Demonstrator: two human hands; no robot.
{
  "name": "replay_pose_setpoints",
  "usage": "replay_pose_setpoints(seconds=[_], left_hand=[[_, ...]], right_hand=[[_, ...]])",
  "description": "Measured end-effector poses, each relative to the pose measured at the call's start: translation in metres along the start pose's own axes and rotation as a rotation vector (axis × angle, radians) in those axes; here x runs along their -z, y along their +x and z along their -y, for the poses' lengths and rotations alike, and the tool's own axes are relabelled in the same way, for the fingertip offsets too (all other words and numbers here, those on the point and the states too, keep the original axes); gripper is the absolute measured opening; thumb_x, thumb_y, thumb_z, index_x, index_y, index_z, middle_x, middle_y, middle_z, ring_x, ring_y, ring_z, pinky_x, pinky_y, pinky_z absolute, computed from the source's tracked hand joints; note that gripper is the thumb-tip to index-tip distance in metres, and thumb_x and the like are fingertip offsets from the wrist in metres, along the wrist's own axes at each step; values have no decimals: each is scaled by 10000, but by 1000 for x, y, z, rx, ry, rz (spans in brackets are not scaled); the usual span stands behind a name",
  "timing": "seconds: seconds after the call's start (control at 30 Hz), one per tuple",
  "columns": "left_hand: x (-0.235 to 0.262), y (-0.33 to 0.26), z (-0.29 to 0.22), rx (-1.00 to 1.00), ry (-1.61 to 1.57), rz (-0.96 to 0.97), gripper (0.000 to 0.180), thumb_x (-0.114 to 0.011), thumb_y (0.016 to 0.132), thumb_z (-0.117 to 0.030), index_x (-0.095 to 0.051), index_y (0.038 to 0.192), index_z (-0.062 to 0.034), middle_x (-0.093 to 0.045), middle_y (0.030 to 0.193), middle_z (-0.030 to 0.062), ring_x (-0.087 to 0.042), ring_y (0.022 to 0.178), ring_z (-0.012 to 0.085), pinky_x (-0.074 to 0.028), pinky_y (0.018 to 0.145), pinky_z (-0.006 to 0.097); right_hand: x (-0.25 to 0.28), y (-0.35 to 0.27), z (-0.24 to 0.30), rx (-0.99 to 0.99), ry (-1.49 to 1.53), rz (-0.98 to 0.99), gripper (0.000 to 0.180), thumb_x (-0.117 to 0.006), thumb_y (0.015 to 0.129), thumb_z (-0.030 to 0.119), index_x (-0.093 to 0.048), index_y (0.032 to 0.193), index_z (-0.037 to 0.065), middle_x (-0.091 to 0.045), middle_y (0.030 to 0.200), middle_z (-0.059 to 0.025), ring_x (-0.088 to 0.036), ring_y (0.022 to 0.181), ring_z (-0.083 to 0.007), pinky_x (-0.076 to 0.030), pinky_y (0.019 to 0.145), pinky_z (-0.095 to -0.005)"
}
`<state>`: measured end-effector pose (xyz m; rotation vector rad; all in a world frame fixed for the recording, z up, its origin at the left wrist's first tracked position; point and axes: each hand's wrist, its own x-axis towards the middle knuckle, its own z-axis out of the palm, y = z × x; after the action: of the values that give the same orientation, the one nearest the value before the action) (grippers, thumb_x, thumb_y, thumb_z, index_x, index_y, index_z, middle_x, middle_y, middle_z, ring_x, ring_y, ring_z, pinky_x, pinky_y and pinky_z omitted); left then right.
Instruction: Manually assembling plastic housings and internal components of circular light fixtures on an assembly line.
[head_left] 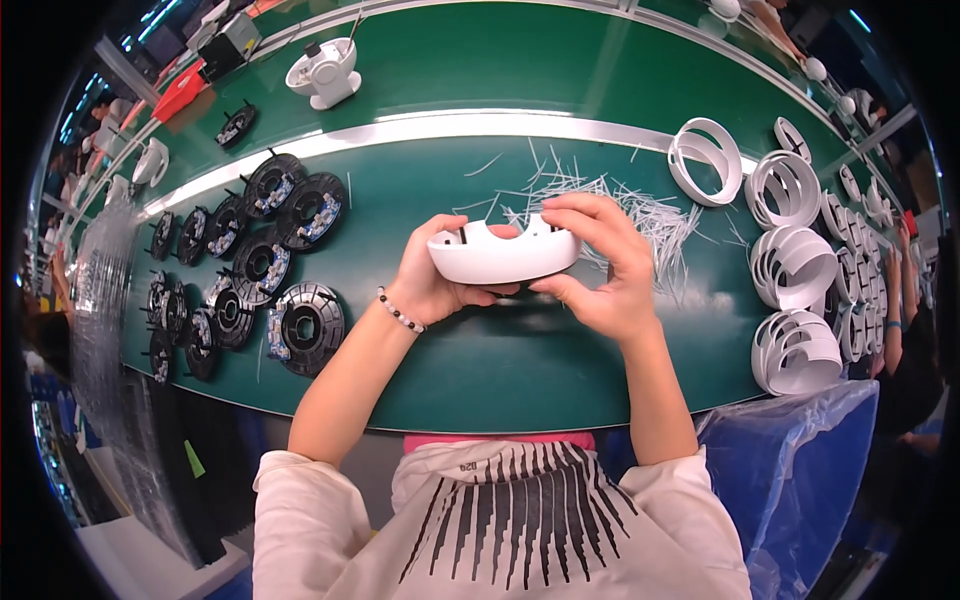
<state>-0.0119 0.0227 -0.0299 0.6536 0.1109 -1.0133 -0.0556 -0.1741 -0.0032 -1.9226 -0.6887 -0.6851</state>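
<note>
Both hands, left (432, 285) and right (598, 262), grip a white curved housing (503, 255) at frame centre above the green bench (500, 360). Risk: a fingertip slip could drop it among the loose white strips (640, 205) behind.

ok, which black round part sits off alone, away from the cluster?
The small black round part at upper left, on the far green strip beyond the silver rail; the rest crowd together on the near side.
</note>
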Motion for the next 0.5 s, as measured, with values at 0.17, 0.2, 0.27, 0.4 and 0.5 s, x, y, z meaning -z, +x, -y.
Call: replay_pose_setpoints(seconds=[0.17, 0.2, 0.27, 0.4, 0.5], left_hand=[[-12, 12, -21, -352, 133, -295, 470, -330, 794, -376, -442, 1139, -77, -561, 999, 147, -592, 782, 273, -503, 510, 310], [-19, 29, -34, -413, 287, -307, 442, -307, 827, -367, -419, 1151, -89, -545, 1024, 132, -591, 797, 248, -514, 507, 302], [-51, 61, -54, -629, 517, -392, 422, -323, 865, -338, -341, 1207, -92, -517, 1053, 116, -594, 801, 247, -536, 520, 317], [-47, 150, -104, -670, 546, -403, 468, -333, 859, -267, -157, 1259, -98, -433, 1100, 203, -597, 755, 313, -544, 501, 363], [-20, 198, -114, -651, 417, -450, 399, -353, 869, -227, -165, 1200, -107, -420, 1105, 211, -589, 791, 341, -548, 508, 388]], right_hand=[[18, 13, -3, -90, -103, -134, 606, -780, 511, 227, -561, 1054, 69, -488, 1157, -110, -432, 1060, -287, -350, 890, -384], [36, 11, -17, -102, -226, -219, 541, -764, 548, 217, -566, 1027, 64, -492, 1153, -104, -430, 1064, -289, -349, 890, -386], [63, 11, -49, -139, -463, -369, 432, -732, 585, 179, -573, 965, 51, -507, 1114, -103, -445, 1017, -286, -370, 857, -375], [113, 8, -103, -252, -882, -258, 350, -693, 620, 149, -578, 930, 33, -528, 1039, -110, -448, 1004, -293, -371, 836, -392], [123, -2, -124, -575, -919, 45, 280, -668, 643, 164, -609, 881, 28, -596, 925, -145, -537, 929, -309, -395, 828, -393]])
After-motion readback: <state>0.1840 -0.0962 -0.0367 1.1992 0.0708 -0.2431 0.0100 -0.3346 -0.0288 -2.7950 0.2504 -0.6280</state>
